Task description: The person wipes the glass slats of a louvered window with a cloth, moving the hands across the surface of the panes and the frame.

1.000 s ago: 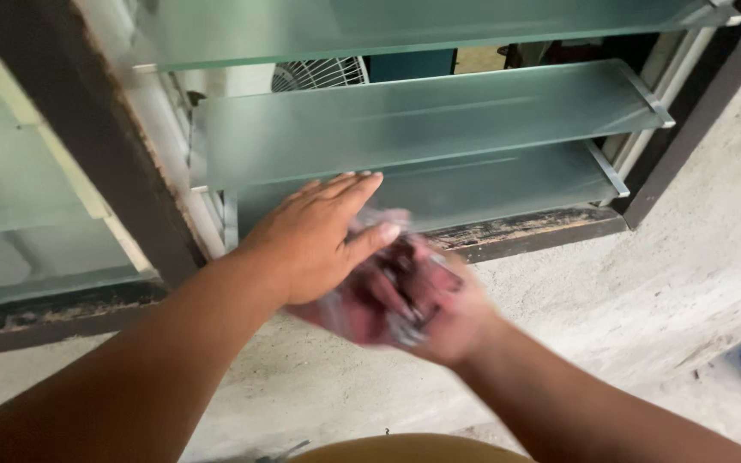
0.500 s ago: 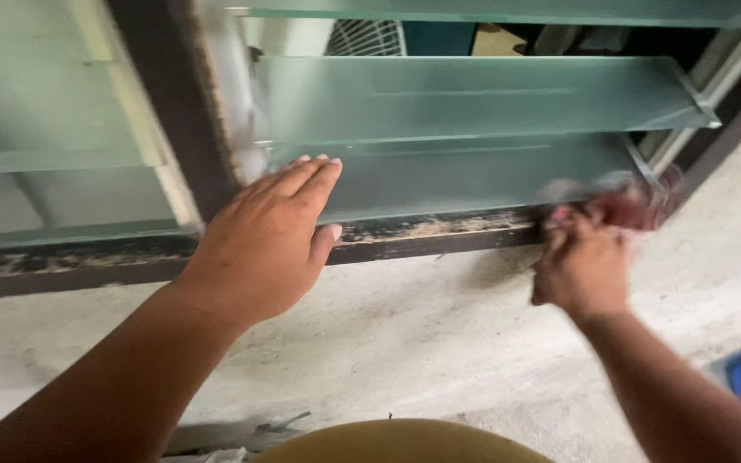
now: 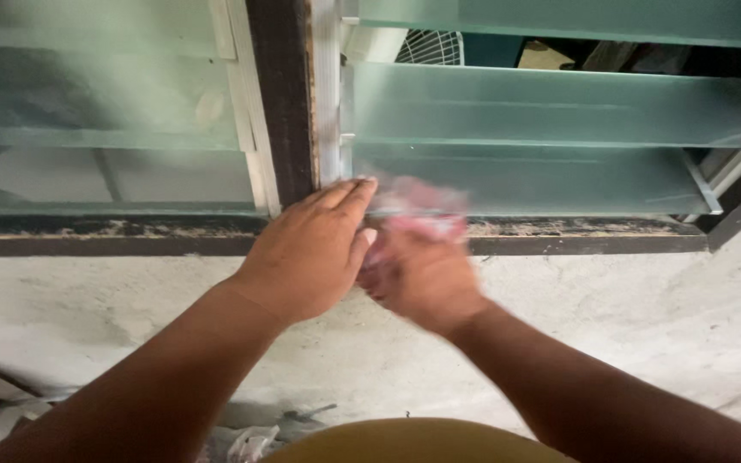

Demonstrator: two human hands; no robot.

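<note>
Frosted louvre slats (image 3: 525,180) fill the dark window frame (image 3: 280,103), where your left hand (image 3: 310,253) lies flat to steady the lowest slat while your right hand (image 3: 422,274) clamps a blurred pinkish cloth (image 3: 413,214) against it.

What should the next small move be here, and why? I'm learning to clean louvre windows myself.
Probably sweep the reddish cloth rightward along the lowest glass slat. The right hand holds it bunched at the slat's left end, beside the left hand resting flat there, and the rest of the slat lies to the right.
</note>
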